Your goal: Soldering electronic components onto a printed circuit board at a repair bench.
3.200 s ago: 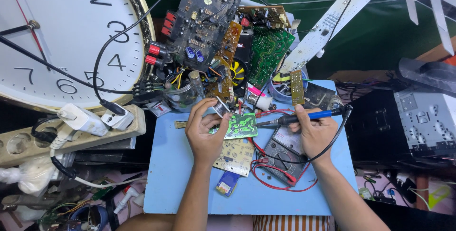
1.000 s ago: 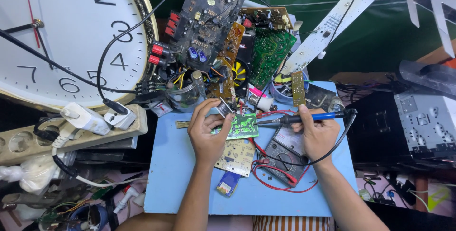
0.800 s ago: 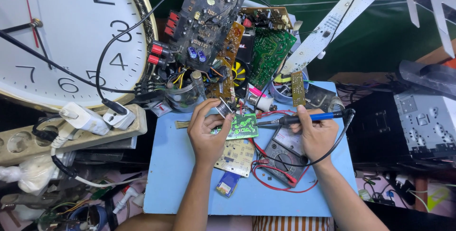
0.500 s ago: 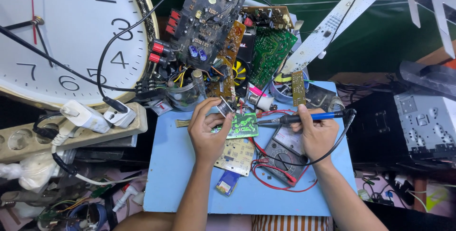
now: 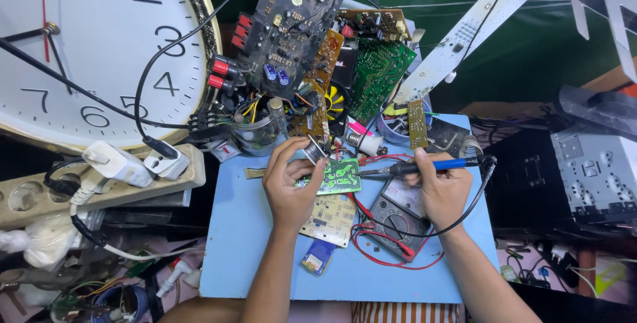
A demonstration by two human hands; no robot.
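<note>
My left hand [image 5: 290, 184] holds a small green circuit board [image 5: 336, 177] over the blue mat [image 5: 239, 237], with a thin strand of solder wire between thumb and fingers. My right hand [image 5: 440, 187] grips a blue-handled soldering iron [image 5: 424, 165] whose tip points left at the board's right edge. A yellowish circuit board [image 5: 330, 217] lies just under the green one. A multimeter [image 5: 397, 218] with red and black leads rests below my right hand.
A pile of circuit boards [image 5: 312, 44] rises behind the mat. A large wall clock [image 5: 86, 51] and a power strip [image 5: 99, 177] with plugs lie to the left. A black car stereo chassis [image 5: 584, 163] sits at the right. Wires and clutter surround the mat.
Both hands stay in place on the board and iron. The view has shifted only slightly; the clock's red second hand has advanced.
</note>
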